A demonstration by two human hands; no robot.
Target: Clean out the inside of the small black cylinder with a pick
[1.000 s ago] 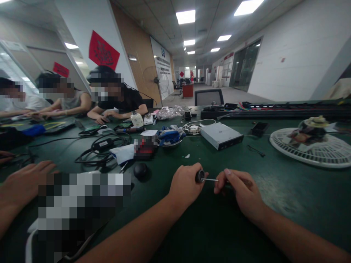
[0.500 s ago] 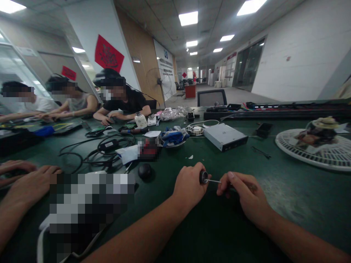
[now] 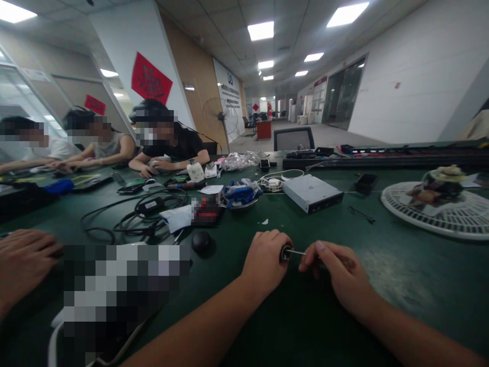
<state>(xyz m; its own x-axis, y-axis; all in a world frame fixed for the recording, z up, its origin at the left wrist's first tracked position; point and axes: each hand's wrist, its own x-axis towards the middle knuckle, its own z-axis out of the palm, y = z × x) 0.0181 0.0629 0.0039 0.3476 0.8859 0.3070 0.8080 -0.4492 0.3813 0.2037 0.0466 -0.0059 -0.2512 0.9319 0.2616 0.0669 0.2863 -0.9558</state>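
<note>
My left hand [image 3: 264,262] is closed around a small dark cylindrical part [image 3: 284,253], whose round open end faces right. Most of that part is hidden by my fingers, so I cannot tell its kind. In my right hand [image 3: 340,270] is a screwdriver [image 3: 296,252], its thin metal shaft pointing left. The shaft's tip meets the cylinder's open end; how deep it reaches is not clear. My right fingers cover much of the handle. Both hands are low over the green table [image 3: 416,290].
A silver disc drive [image 3: 313,189] lies beyond my hands, with a white fan grille [image 3: 420,224] to the right. Left are a black round object [image 3: 201,241], coiled black cables [image 3: 133,214] and a co-worker's hand [image 3: 28,255]. Several people sit across the table.
The co-worker's hand at the left has shifted left. My hands keep their grip, with the screwdriver tip still at the cylinder; the camera view has moved slightly.
</note>
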